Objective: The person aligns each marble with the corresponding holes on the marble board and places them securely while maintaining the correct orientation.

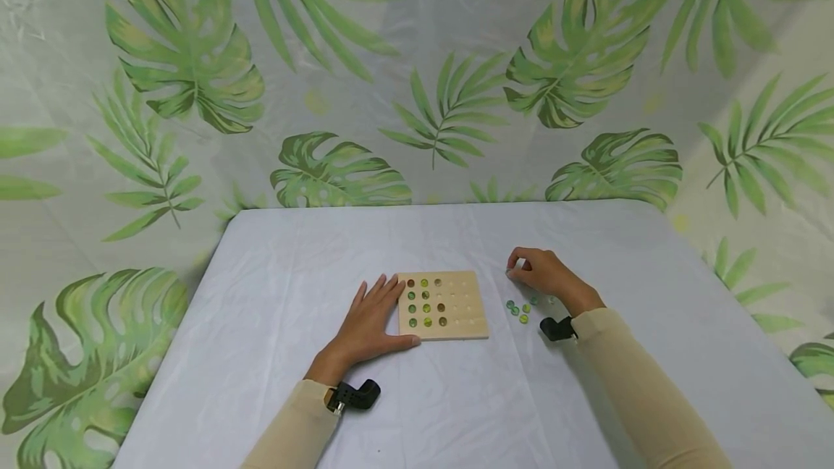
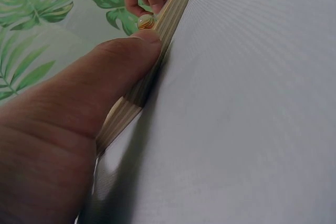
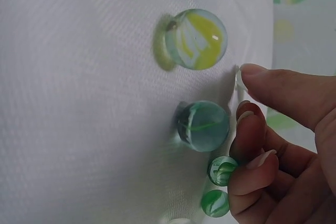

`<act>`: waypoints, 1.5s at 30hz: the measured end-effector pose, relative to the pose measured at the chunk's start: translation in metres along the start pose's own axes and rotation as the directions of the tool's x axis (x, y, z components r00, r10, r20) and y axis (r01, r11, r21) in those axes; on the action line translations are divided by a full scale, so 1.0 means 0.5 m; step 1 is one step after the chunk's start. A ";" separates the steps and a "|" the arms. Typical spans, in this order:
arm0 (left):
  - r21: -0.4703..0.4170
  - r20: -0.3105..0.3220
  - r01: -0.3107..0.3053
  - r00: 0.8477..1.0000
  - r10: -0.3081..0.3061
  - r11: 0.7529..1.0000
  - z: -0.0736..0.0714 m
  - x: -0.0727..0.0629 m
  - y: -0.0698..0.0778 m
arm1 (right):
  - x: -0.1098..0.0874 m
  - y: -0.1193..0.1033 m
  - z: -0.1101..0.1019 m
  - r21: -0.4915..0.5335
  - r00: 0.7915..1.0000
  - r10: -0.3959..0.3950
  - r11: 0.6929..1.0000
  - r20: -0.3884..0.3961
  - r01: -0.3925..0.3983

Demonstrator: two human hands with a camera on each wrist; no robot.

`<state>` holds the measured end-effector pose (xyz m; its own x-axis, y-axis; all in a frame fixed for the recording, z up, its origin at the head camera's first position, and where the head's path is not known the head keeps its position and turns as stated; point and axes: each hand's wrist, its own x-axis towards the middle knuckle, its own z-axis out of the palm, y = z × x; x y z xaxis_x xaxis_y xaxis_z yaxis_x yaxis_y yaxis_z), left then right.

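Observation:
A pale wooden board (image 1: 465, 306) with rows of round dimples lies on the table. Glass marbles (image 1: 426, 307) sit in its left columns; the dimples on the right hold none, nor does the third one in the second row. My left hand (image 1: 373, 317) rests at the board's left side, fingers spread along that edge and thumb (image 2: 123, 59) on the near corner. To the right of the board, my right hand (image 1: 544, 271) pinches a clear marble (image 3: 240, 78), mostly hidden behind the thumb tip. Its other fingers are curled over the cloth.
Several loose marbles lie between the board and my right wrist, among them a yellow-swirled marble (image 3: 197, 39), a bluish-green marble (image 3: 203, 126) and a green-swirled marble (image 3: 215, 203). A white cloth (image 1: 313, 252) covers the table. Behind it hangs a leaf-print curtain (image 1: 345, 107).

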<state>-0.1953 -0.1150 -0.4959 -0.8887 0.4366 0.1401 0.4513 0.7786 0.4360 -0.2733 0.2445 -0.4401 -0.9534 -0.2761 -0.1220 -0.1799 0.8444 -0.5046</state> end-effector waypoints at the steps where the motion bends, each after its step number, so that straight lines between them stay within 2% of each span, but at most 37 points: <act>1: -0.001 0.000 0.000 1.000 0.000 1.000 0.000 0.000 0.000 | 0.000 0.000 0.000 -0.001 1.000 0.000 1.000 0.000 0.000; 15: -0.002 0.006 0.000 1.000 0.000 1.000 0.000 -0.001 0.002 | 0.001 0.000 0.003 -0.002 1.000 0.010 1.000 0.015 -0.010; 45: -0.009 0.010 -0.002 1.000 0.002 1.000 -0.010 -0.004 0.007 | -0.003 0.003 0.007 0.001 0.998 -0.062 0.998 -0.009 0.062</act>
<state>-0.1925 -0.1152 -0.4900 -0.8869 0.4429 0.1317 0.4523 0.7738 0.4435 -0.2714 0.2446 -0.4436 -0.9425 -0.3238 -0.0826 -0.2385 0.8249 -0.5124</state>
